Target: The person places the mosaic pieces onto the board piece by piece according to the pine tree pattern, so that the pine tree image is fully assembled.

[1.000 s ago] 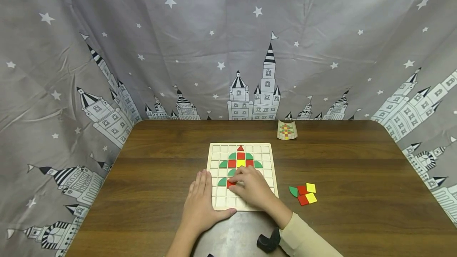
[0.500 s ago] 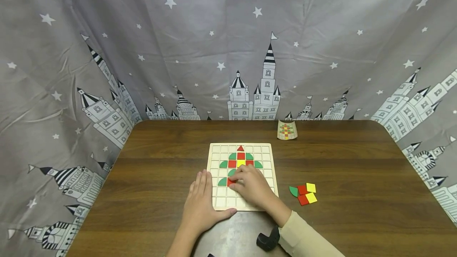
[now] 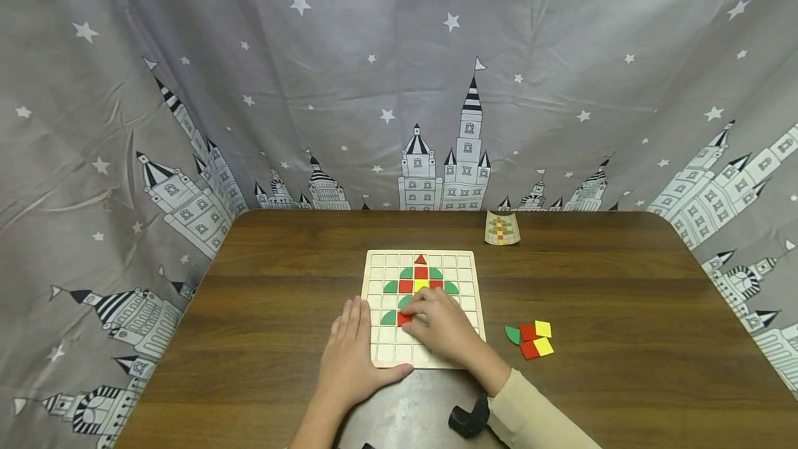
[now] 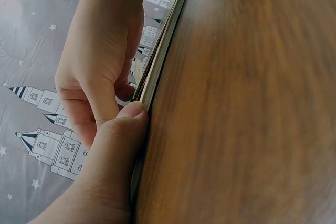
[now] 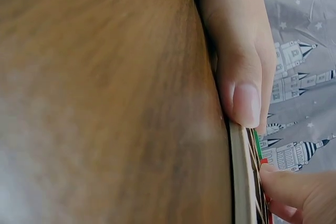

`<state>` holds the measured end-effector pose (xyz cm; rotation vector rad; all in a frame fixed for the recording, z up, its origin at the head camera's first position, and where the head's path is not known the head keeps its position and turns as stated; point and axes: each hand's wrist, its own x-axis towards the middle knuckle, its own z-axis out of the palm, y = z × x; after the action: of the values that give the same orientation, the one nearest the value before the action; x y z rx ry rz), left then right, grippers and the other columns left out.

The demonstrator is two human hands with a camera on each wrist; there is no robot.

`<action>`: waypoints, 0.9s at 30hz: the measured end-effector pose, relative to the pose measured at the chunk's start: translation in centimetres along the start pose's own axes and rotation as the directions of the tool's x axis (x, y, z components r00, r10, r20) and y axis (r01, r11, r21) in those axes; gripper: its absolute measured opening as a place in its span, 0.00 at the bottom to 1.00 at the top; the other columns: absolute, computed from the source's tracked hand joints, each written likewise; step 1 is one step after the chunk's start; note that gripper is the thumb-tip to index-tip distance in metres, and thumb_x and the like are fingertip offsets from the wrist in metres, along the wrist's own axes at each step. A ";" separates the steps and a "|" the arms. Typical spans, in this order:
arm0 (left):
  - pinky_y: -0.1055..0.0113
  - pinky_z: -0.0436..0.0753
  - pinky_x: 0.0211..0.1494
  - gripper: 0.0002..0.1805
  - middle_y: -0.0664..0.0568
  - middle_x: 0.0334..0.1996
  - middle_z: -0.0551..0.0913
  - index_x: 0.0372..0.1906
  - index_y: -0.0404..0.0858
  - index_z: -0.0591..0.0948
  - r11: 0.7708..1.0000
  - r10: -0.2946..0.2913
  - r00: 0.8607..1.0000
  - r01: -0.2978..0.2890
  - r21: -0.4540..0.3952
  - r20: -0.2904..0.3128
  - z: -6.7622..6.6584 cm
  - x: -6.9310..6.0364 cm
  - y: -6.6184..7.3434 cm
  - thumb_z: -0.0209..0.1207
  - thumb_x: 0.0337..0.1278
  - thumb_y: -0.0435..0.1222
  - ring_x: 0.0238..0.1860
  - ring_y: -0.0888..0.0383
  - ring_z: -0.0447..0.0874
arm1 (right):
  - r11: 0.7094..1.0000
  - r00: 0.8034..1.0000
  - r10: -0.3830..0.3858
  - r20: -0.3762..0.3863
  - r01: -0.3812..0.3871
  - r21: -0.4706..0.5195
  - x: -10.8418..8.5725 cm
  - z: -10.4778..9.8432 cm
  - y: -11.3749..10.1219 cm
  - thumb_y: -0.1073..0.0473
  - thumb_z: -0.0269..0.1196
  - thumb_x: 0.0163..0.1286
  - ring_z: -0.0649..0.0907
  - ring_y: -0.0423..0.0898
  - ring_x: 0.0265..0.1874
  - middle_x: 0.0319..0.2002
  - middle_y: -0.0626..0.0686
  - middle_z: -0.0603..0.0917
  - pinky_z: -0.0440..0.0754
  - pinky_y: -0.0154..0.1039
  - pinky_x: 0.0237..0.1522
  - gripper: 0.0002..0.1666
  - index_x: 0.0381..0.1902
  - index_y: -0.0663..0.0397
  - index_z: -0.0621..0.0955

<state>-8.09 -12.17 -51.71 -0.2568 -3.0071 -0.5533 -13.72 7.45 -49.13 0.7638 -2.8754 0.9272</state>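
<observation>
A pale wooden grid board point(image 3: 385, 352) lies on the table, with red, green and yellow tiles in its cells. My left hand point(image 3: 350, 359) rests flat along its left edge, thumb at the front edge; in the left wrist view the thumb point(image 4: 123, 129) touches the rim. My right hand point(image 3: 444, 324) reaches over the board, and its thumb and forefinger pinch a red square tile point(image 3: 403, 319) in a lower row. Beside that tile sits a green quarter-circle tile point(image 3: 388, 318). The right hand hides several cells to the right.
Loose tiles lie right of the board: a green quarter circle point(image 3: 512, 335), red squares point(image 3: 527, 332) and yellow squares point(image 3: 543, 328). A curled pattern card point(image 3: 501, 229) stands at the table's back edge. Behind the table point(image 3: 623, 338) hangs a grey castle-print curtain point(image 3: 349, 89).
The red square tile has settled flatter into its cell beside the green quarter circle, with the right fingers still at it. The left hand has not moved.
</observation>
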 end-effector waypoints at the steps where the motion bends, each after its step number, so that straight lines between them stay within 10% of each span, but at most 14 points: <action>1: 0.47 0.57 0.79 0.75 0.39 0.79 0.51 0.78 0.31 0.53 1.000 0.002 1.000 -0.002 0.002 -0.002 0.0 0.0 0.0 0.56 0.32 0.81 0.80 0.43 0.47 | 1.000 1.000 0.004 -0.001 -0.004 -0.002 0.0 0.0 0.0 0.50 0.71 0.63 0.76 0.39 0.41 0.42 0.40 0.84 0.74 0.35 0.43 0.12 0.44 0.43 0.90; 27: 0.46 0.58 0.79 0.75 0.38 0.79 0.52 0.77 0.30 0.54 1.000 0.008 1.000 -0.008 -0.001 -0.010 -0.1 -0.1 0.1 0.57 0.32 0.80 0.80 0.42 0.48 | 0.999 0.999 0.033 -0.039 -0.034 -0.021 0.3 0.2 -0.4 0.52 0.71 0.62 0.76 0.41 0.39 0.39 0.41 0.85 0.74 0.39 0.44 0.09 0.41 0.42 0.90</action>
<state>-8.00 -12.13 -51.56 -0.2657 -2.9951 -0.5545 -13.81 6.96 -49.04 0.6907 -2.8686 0.9023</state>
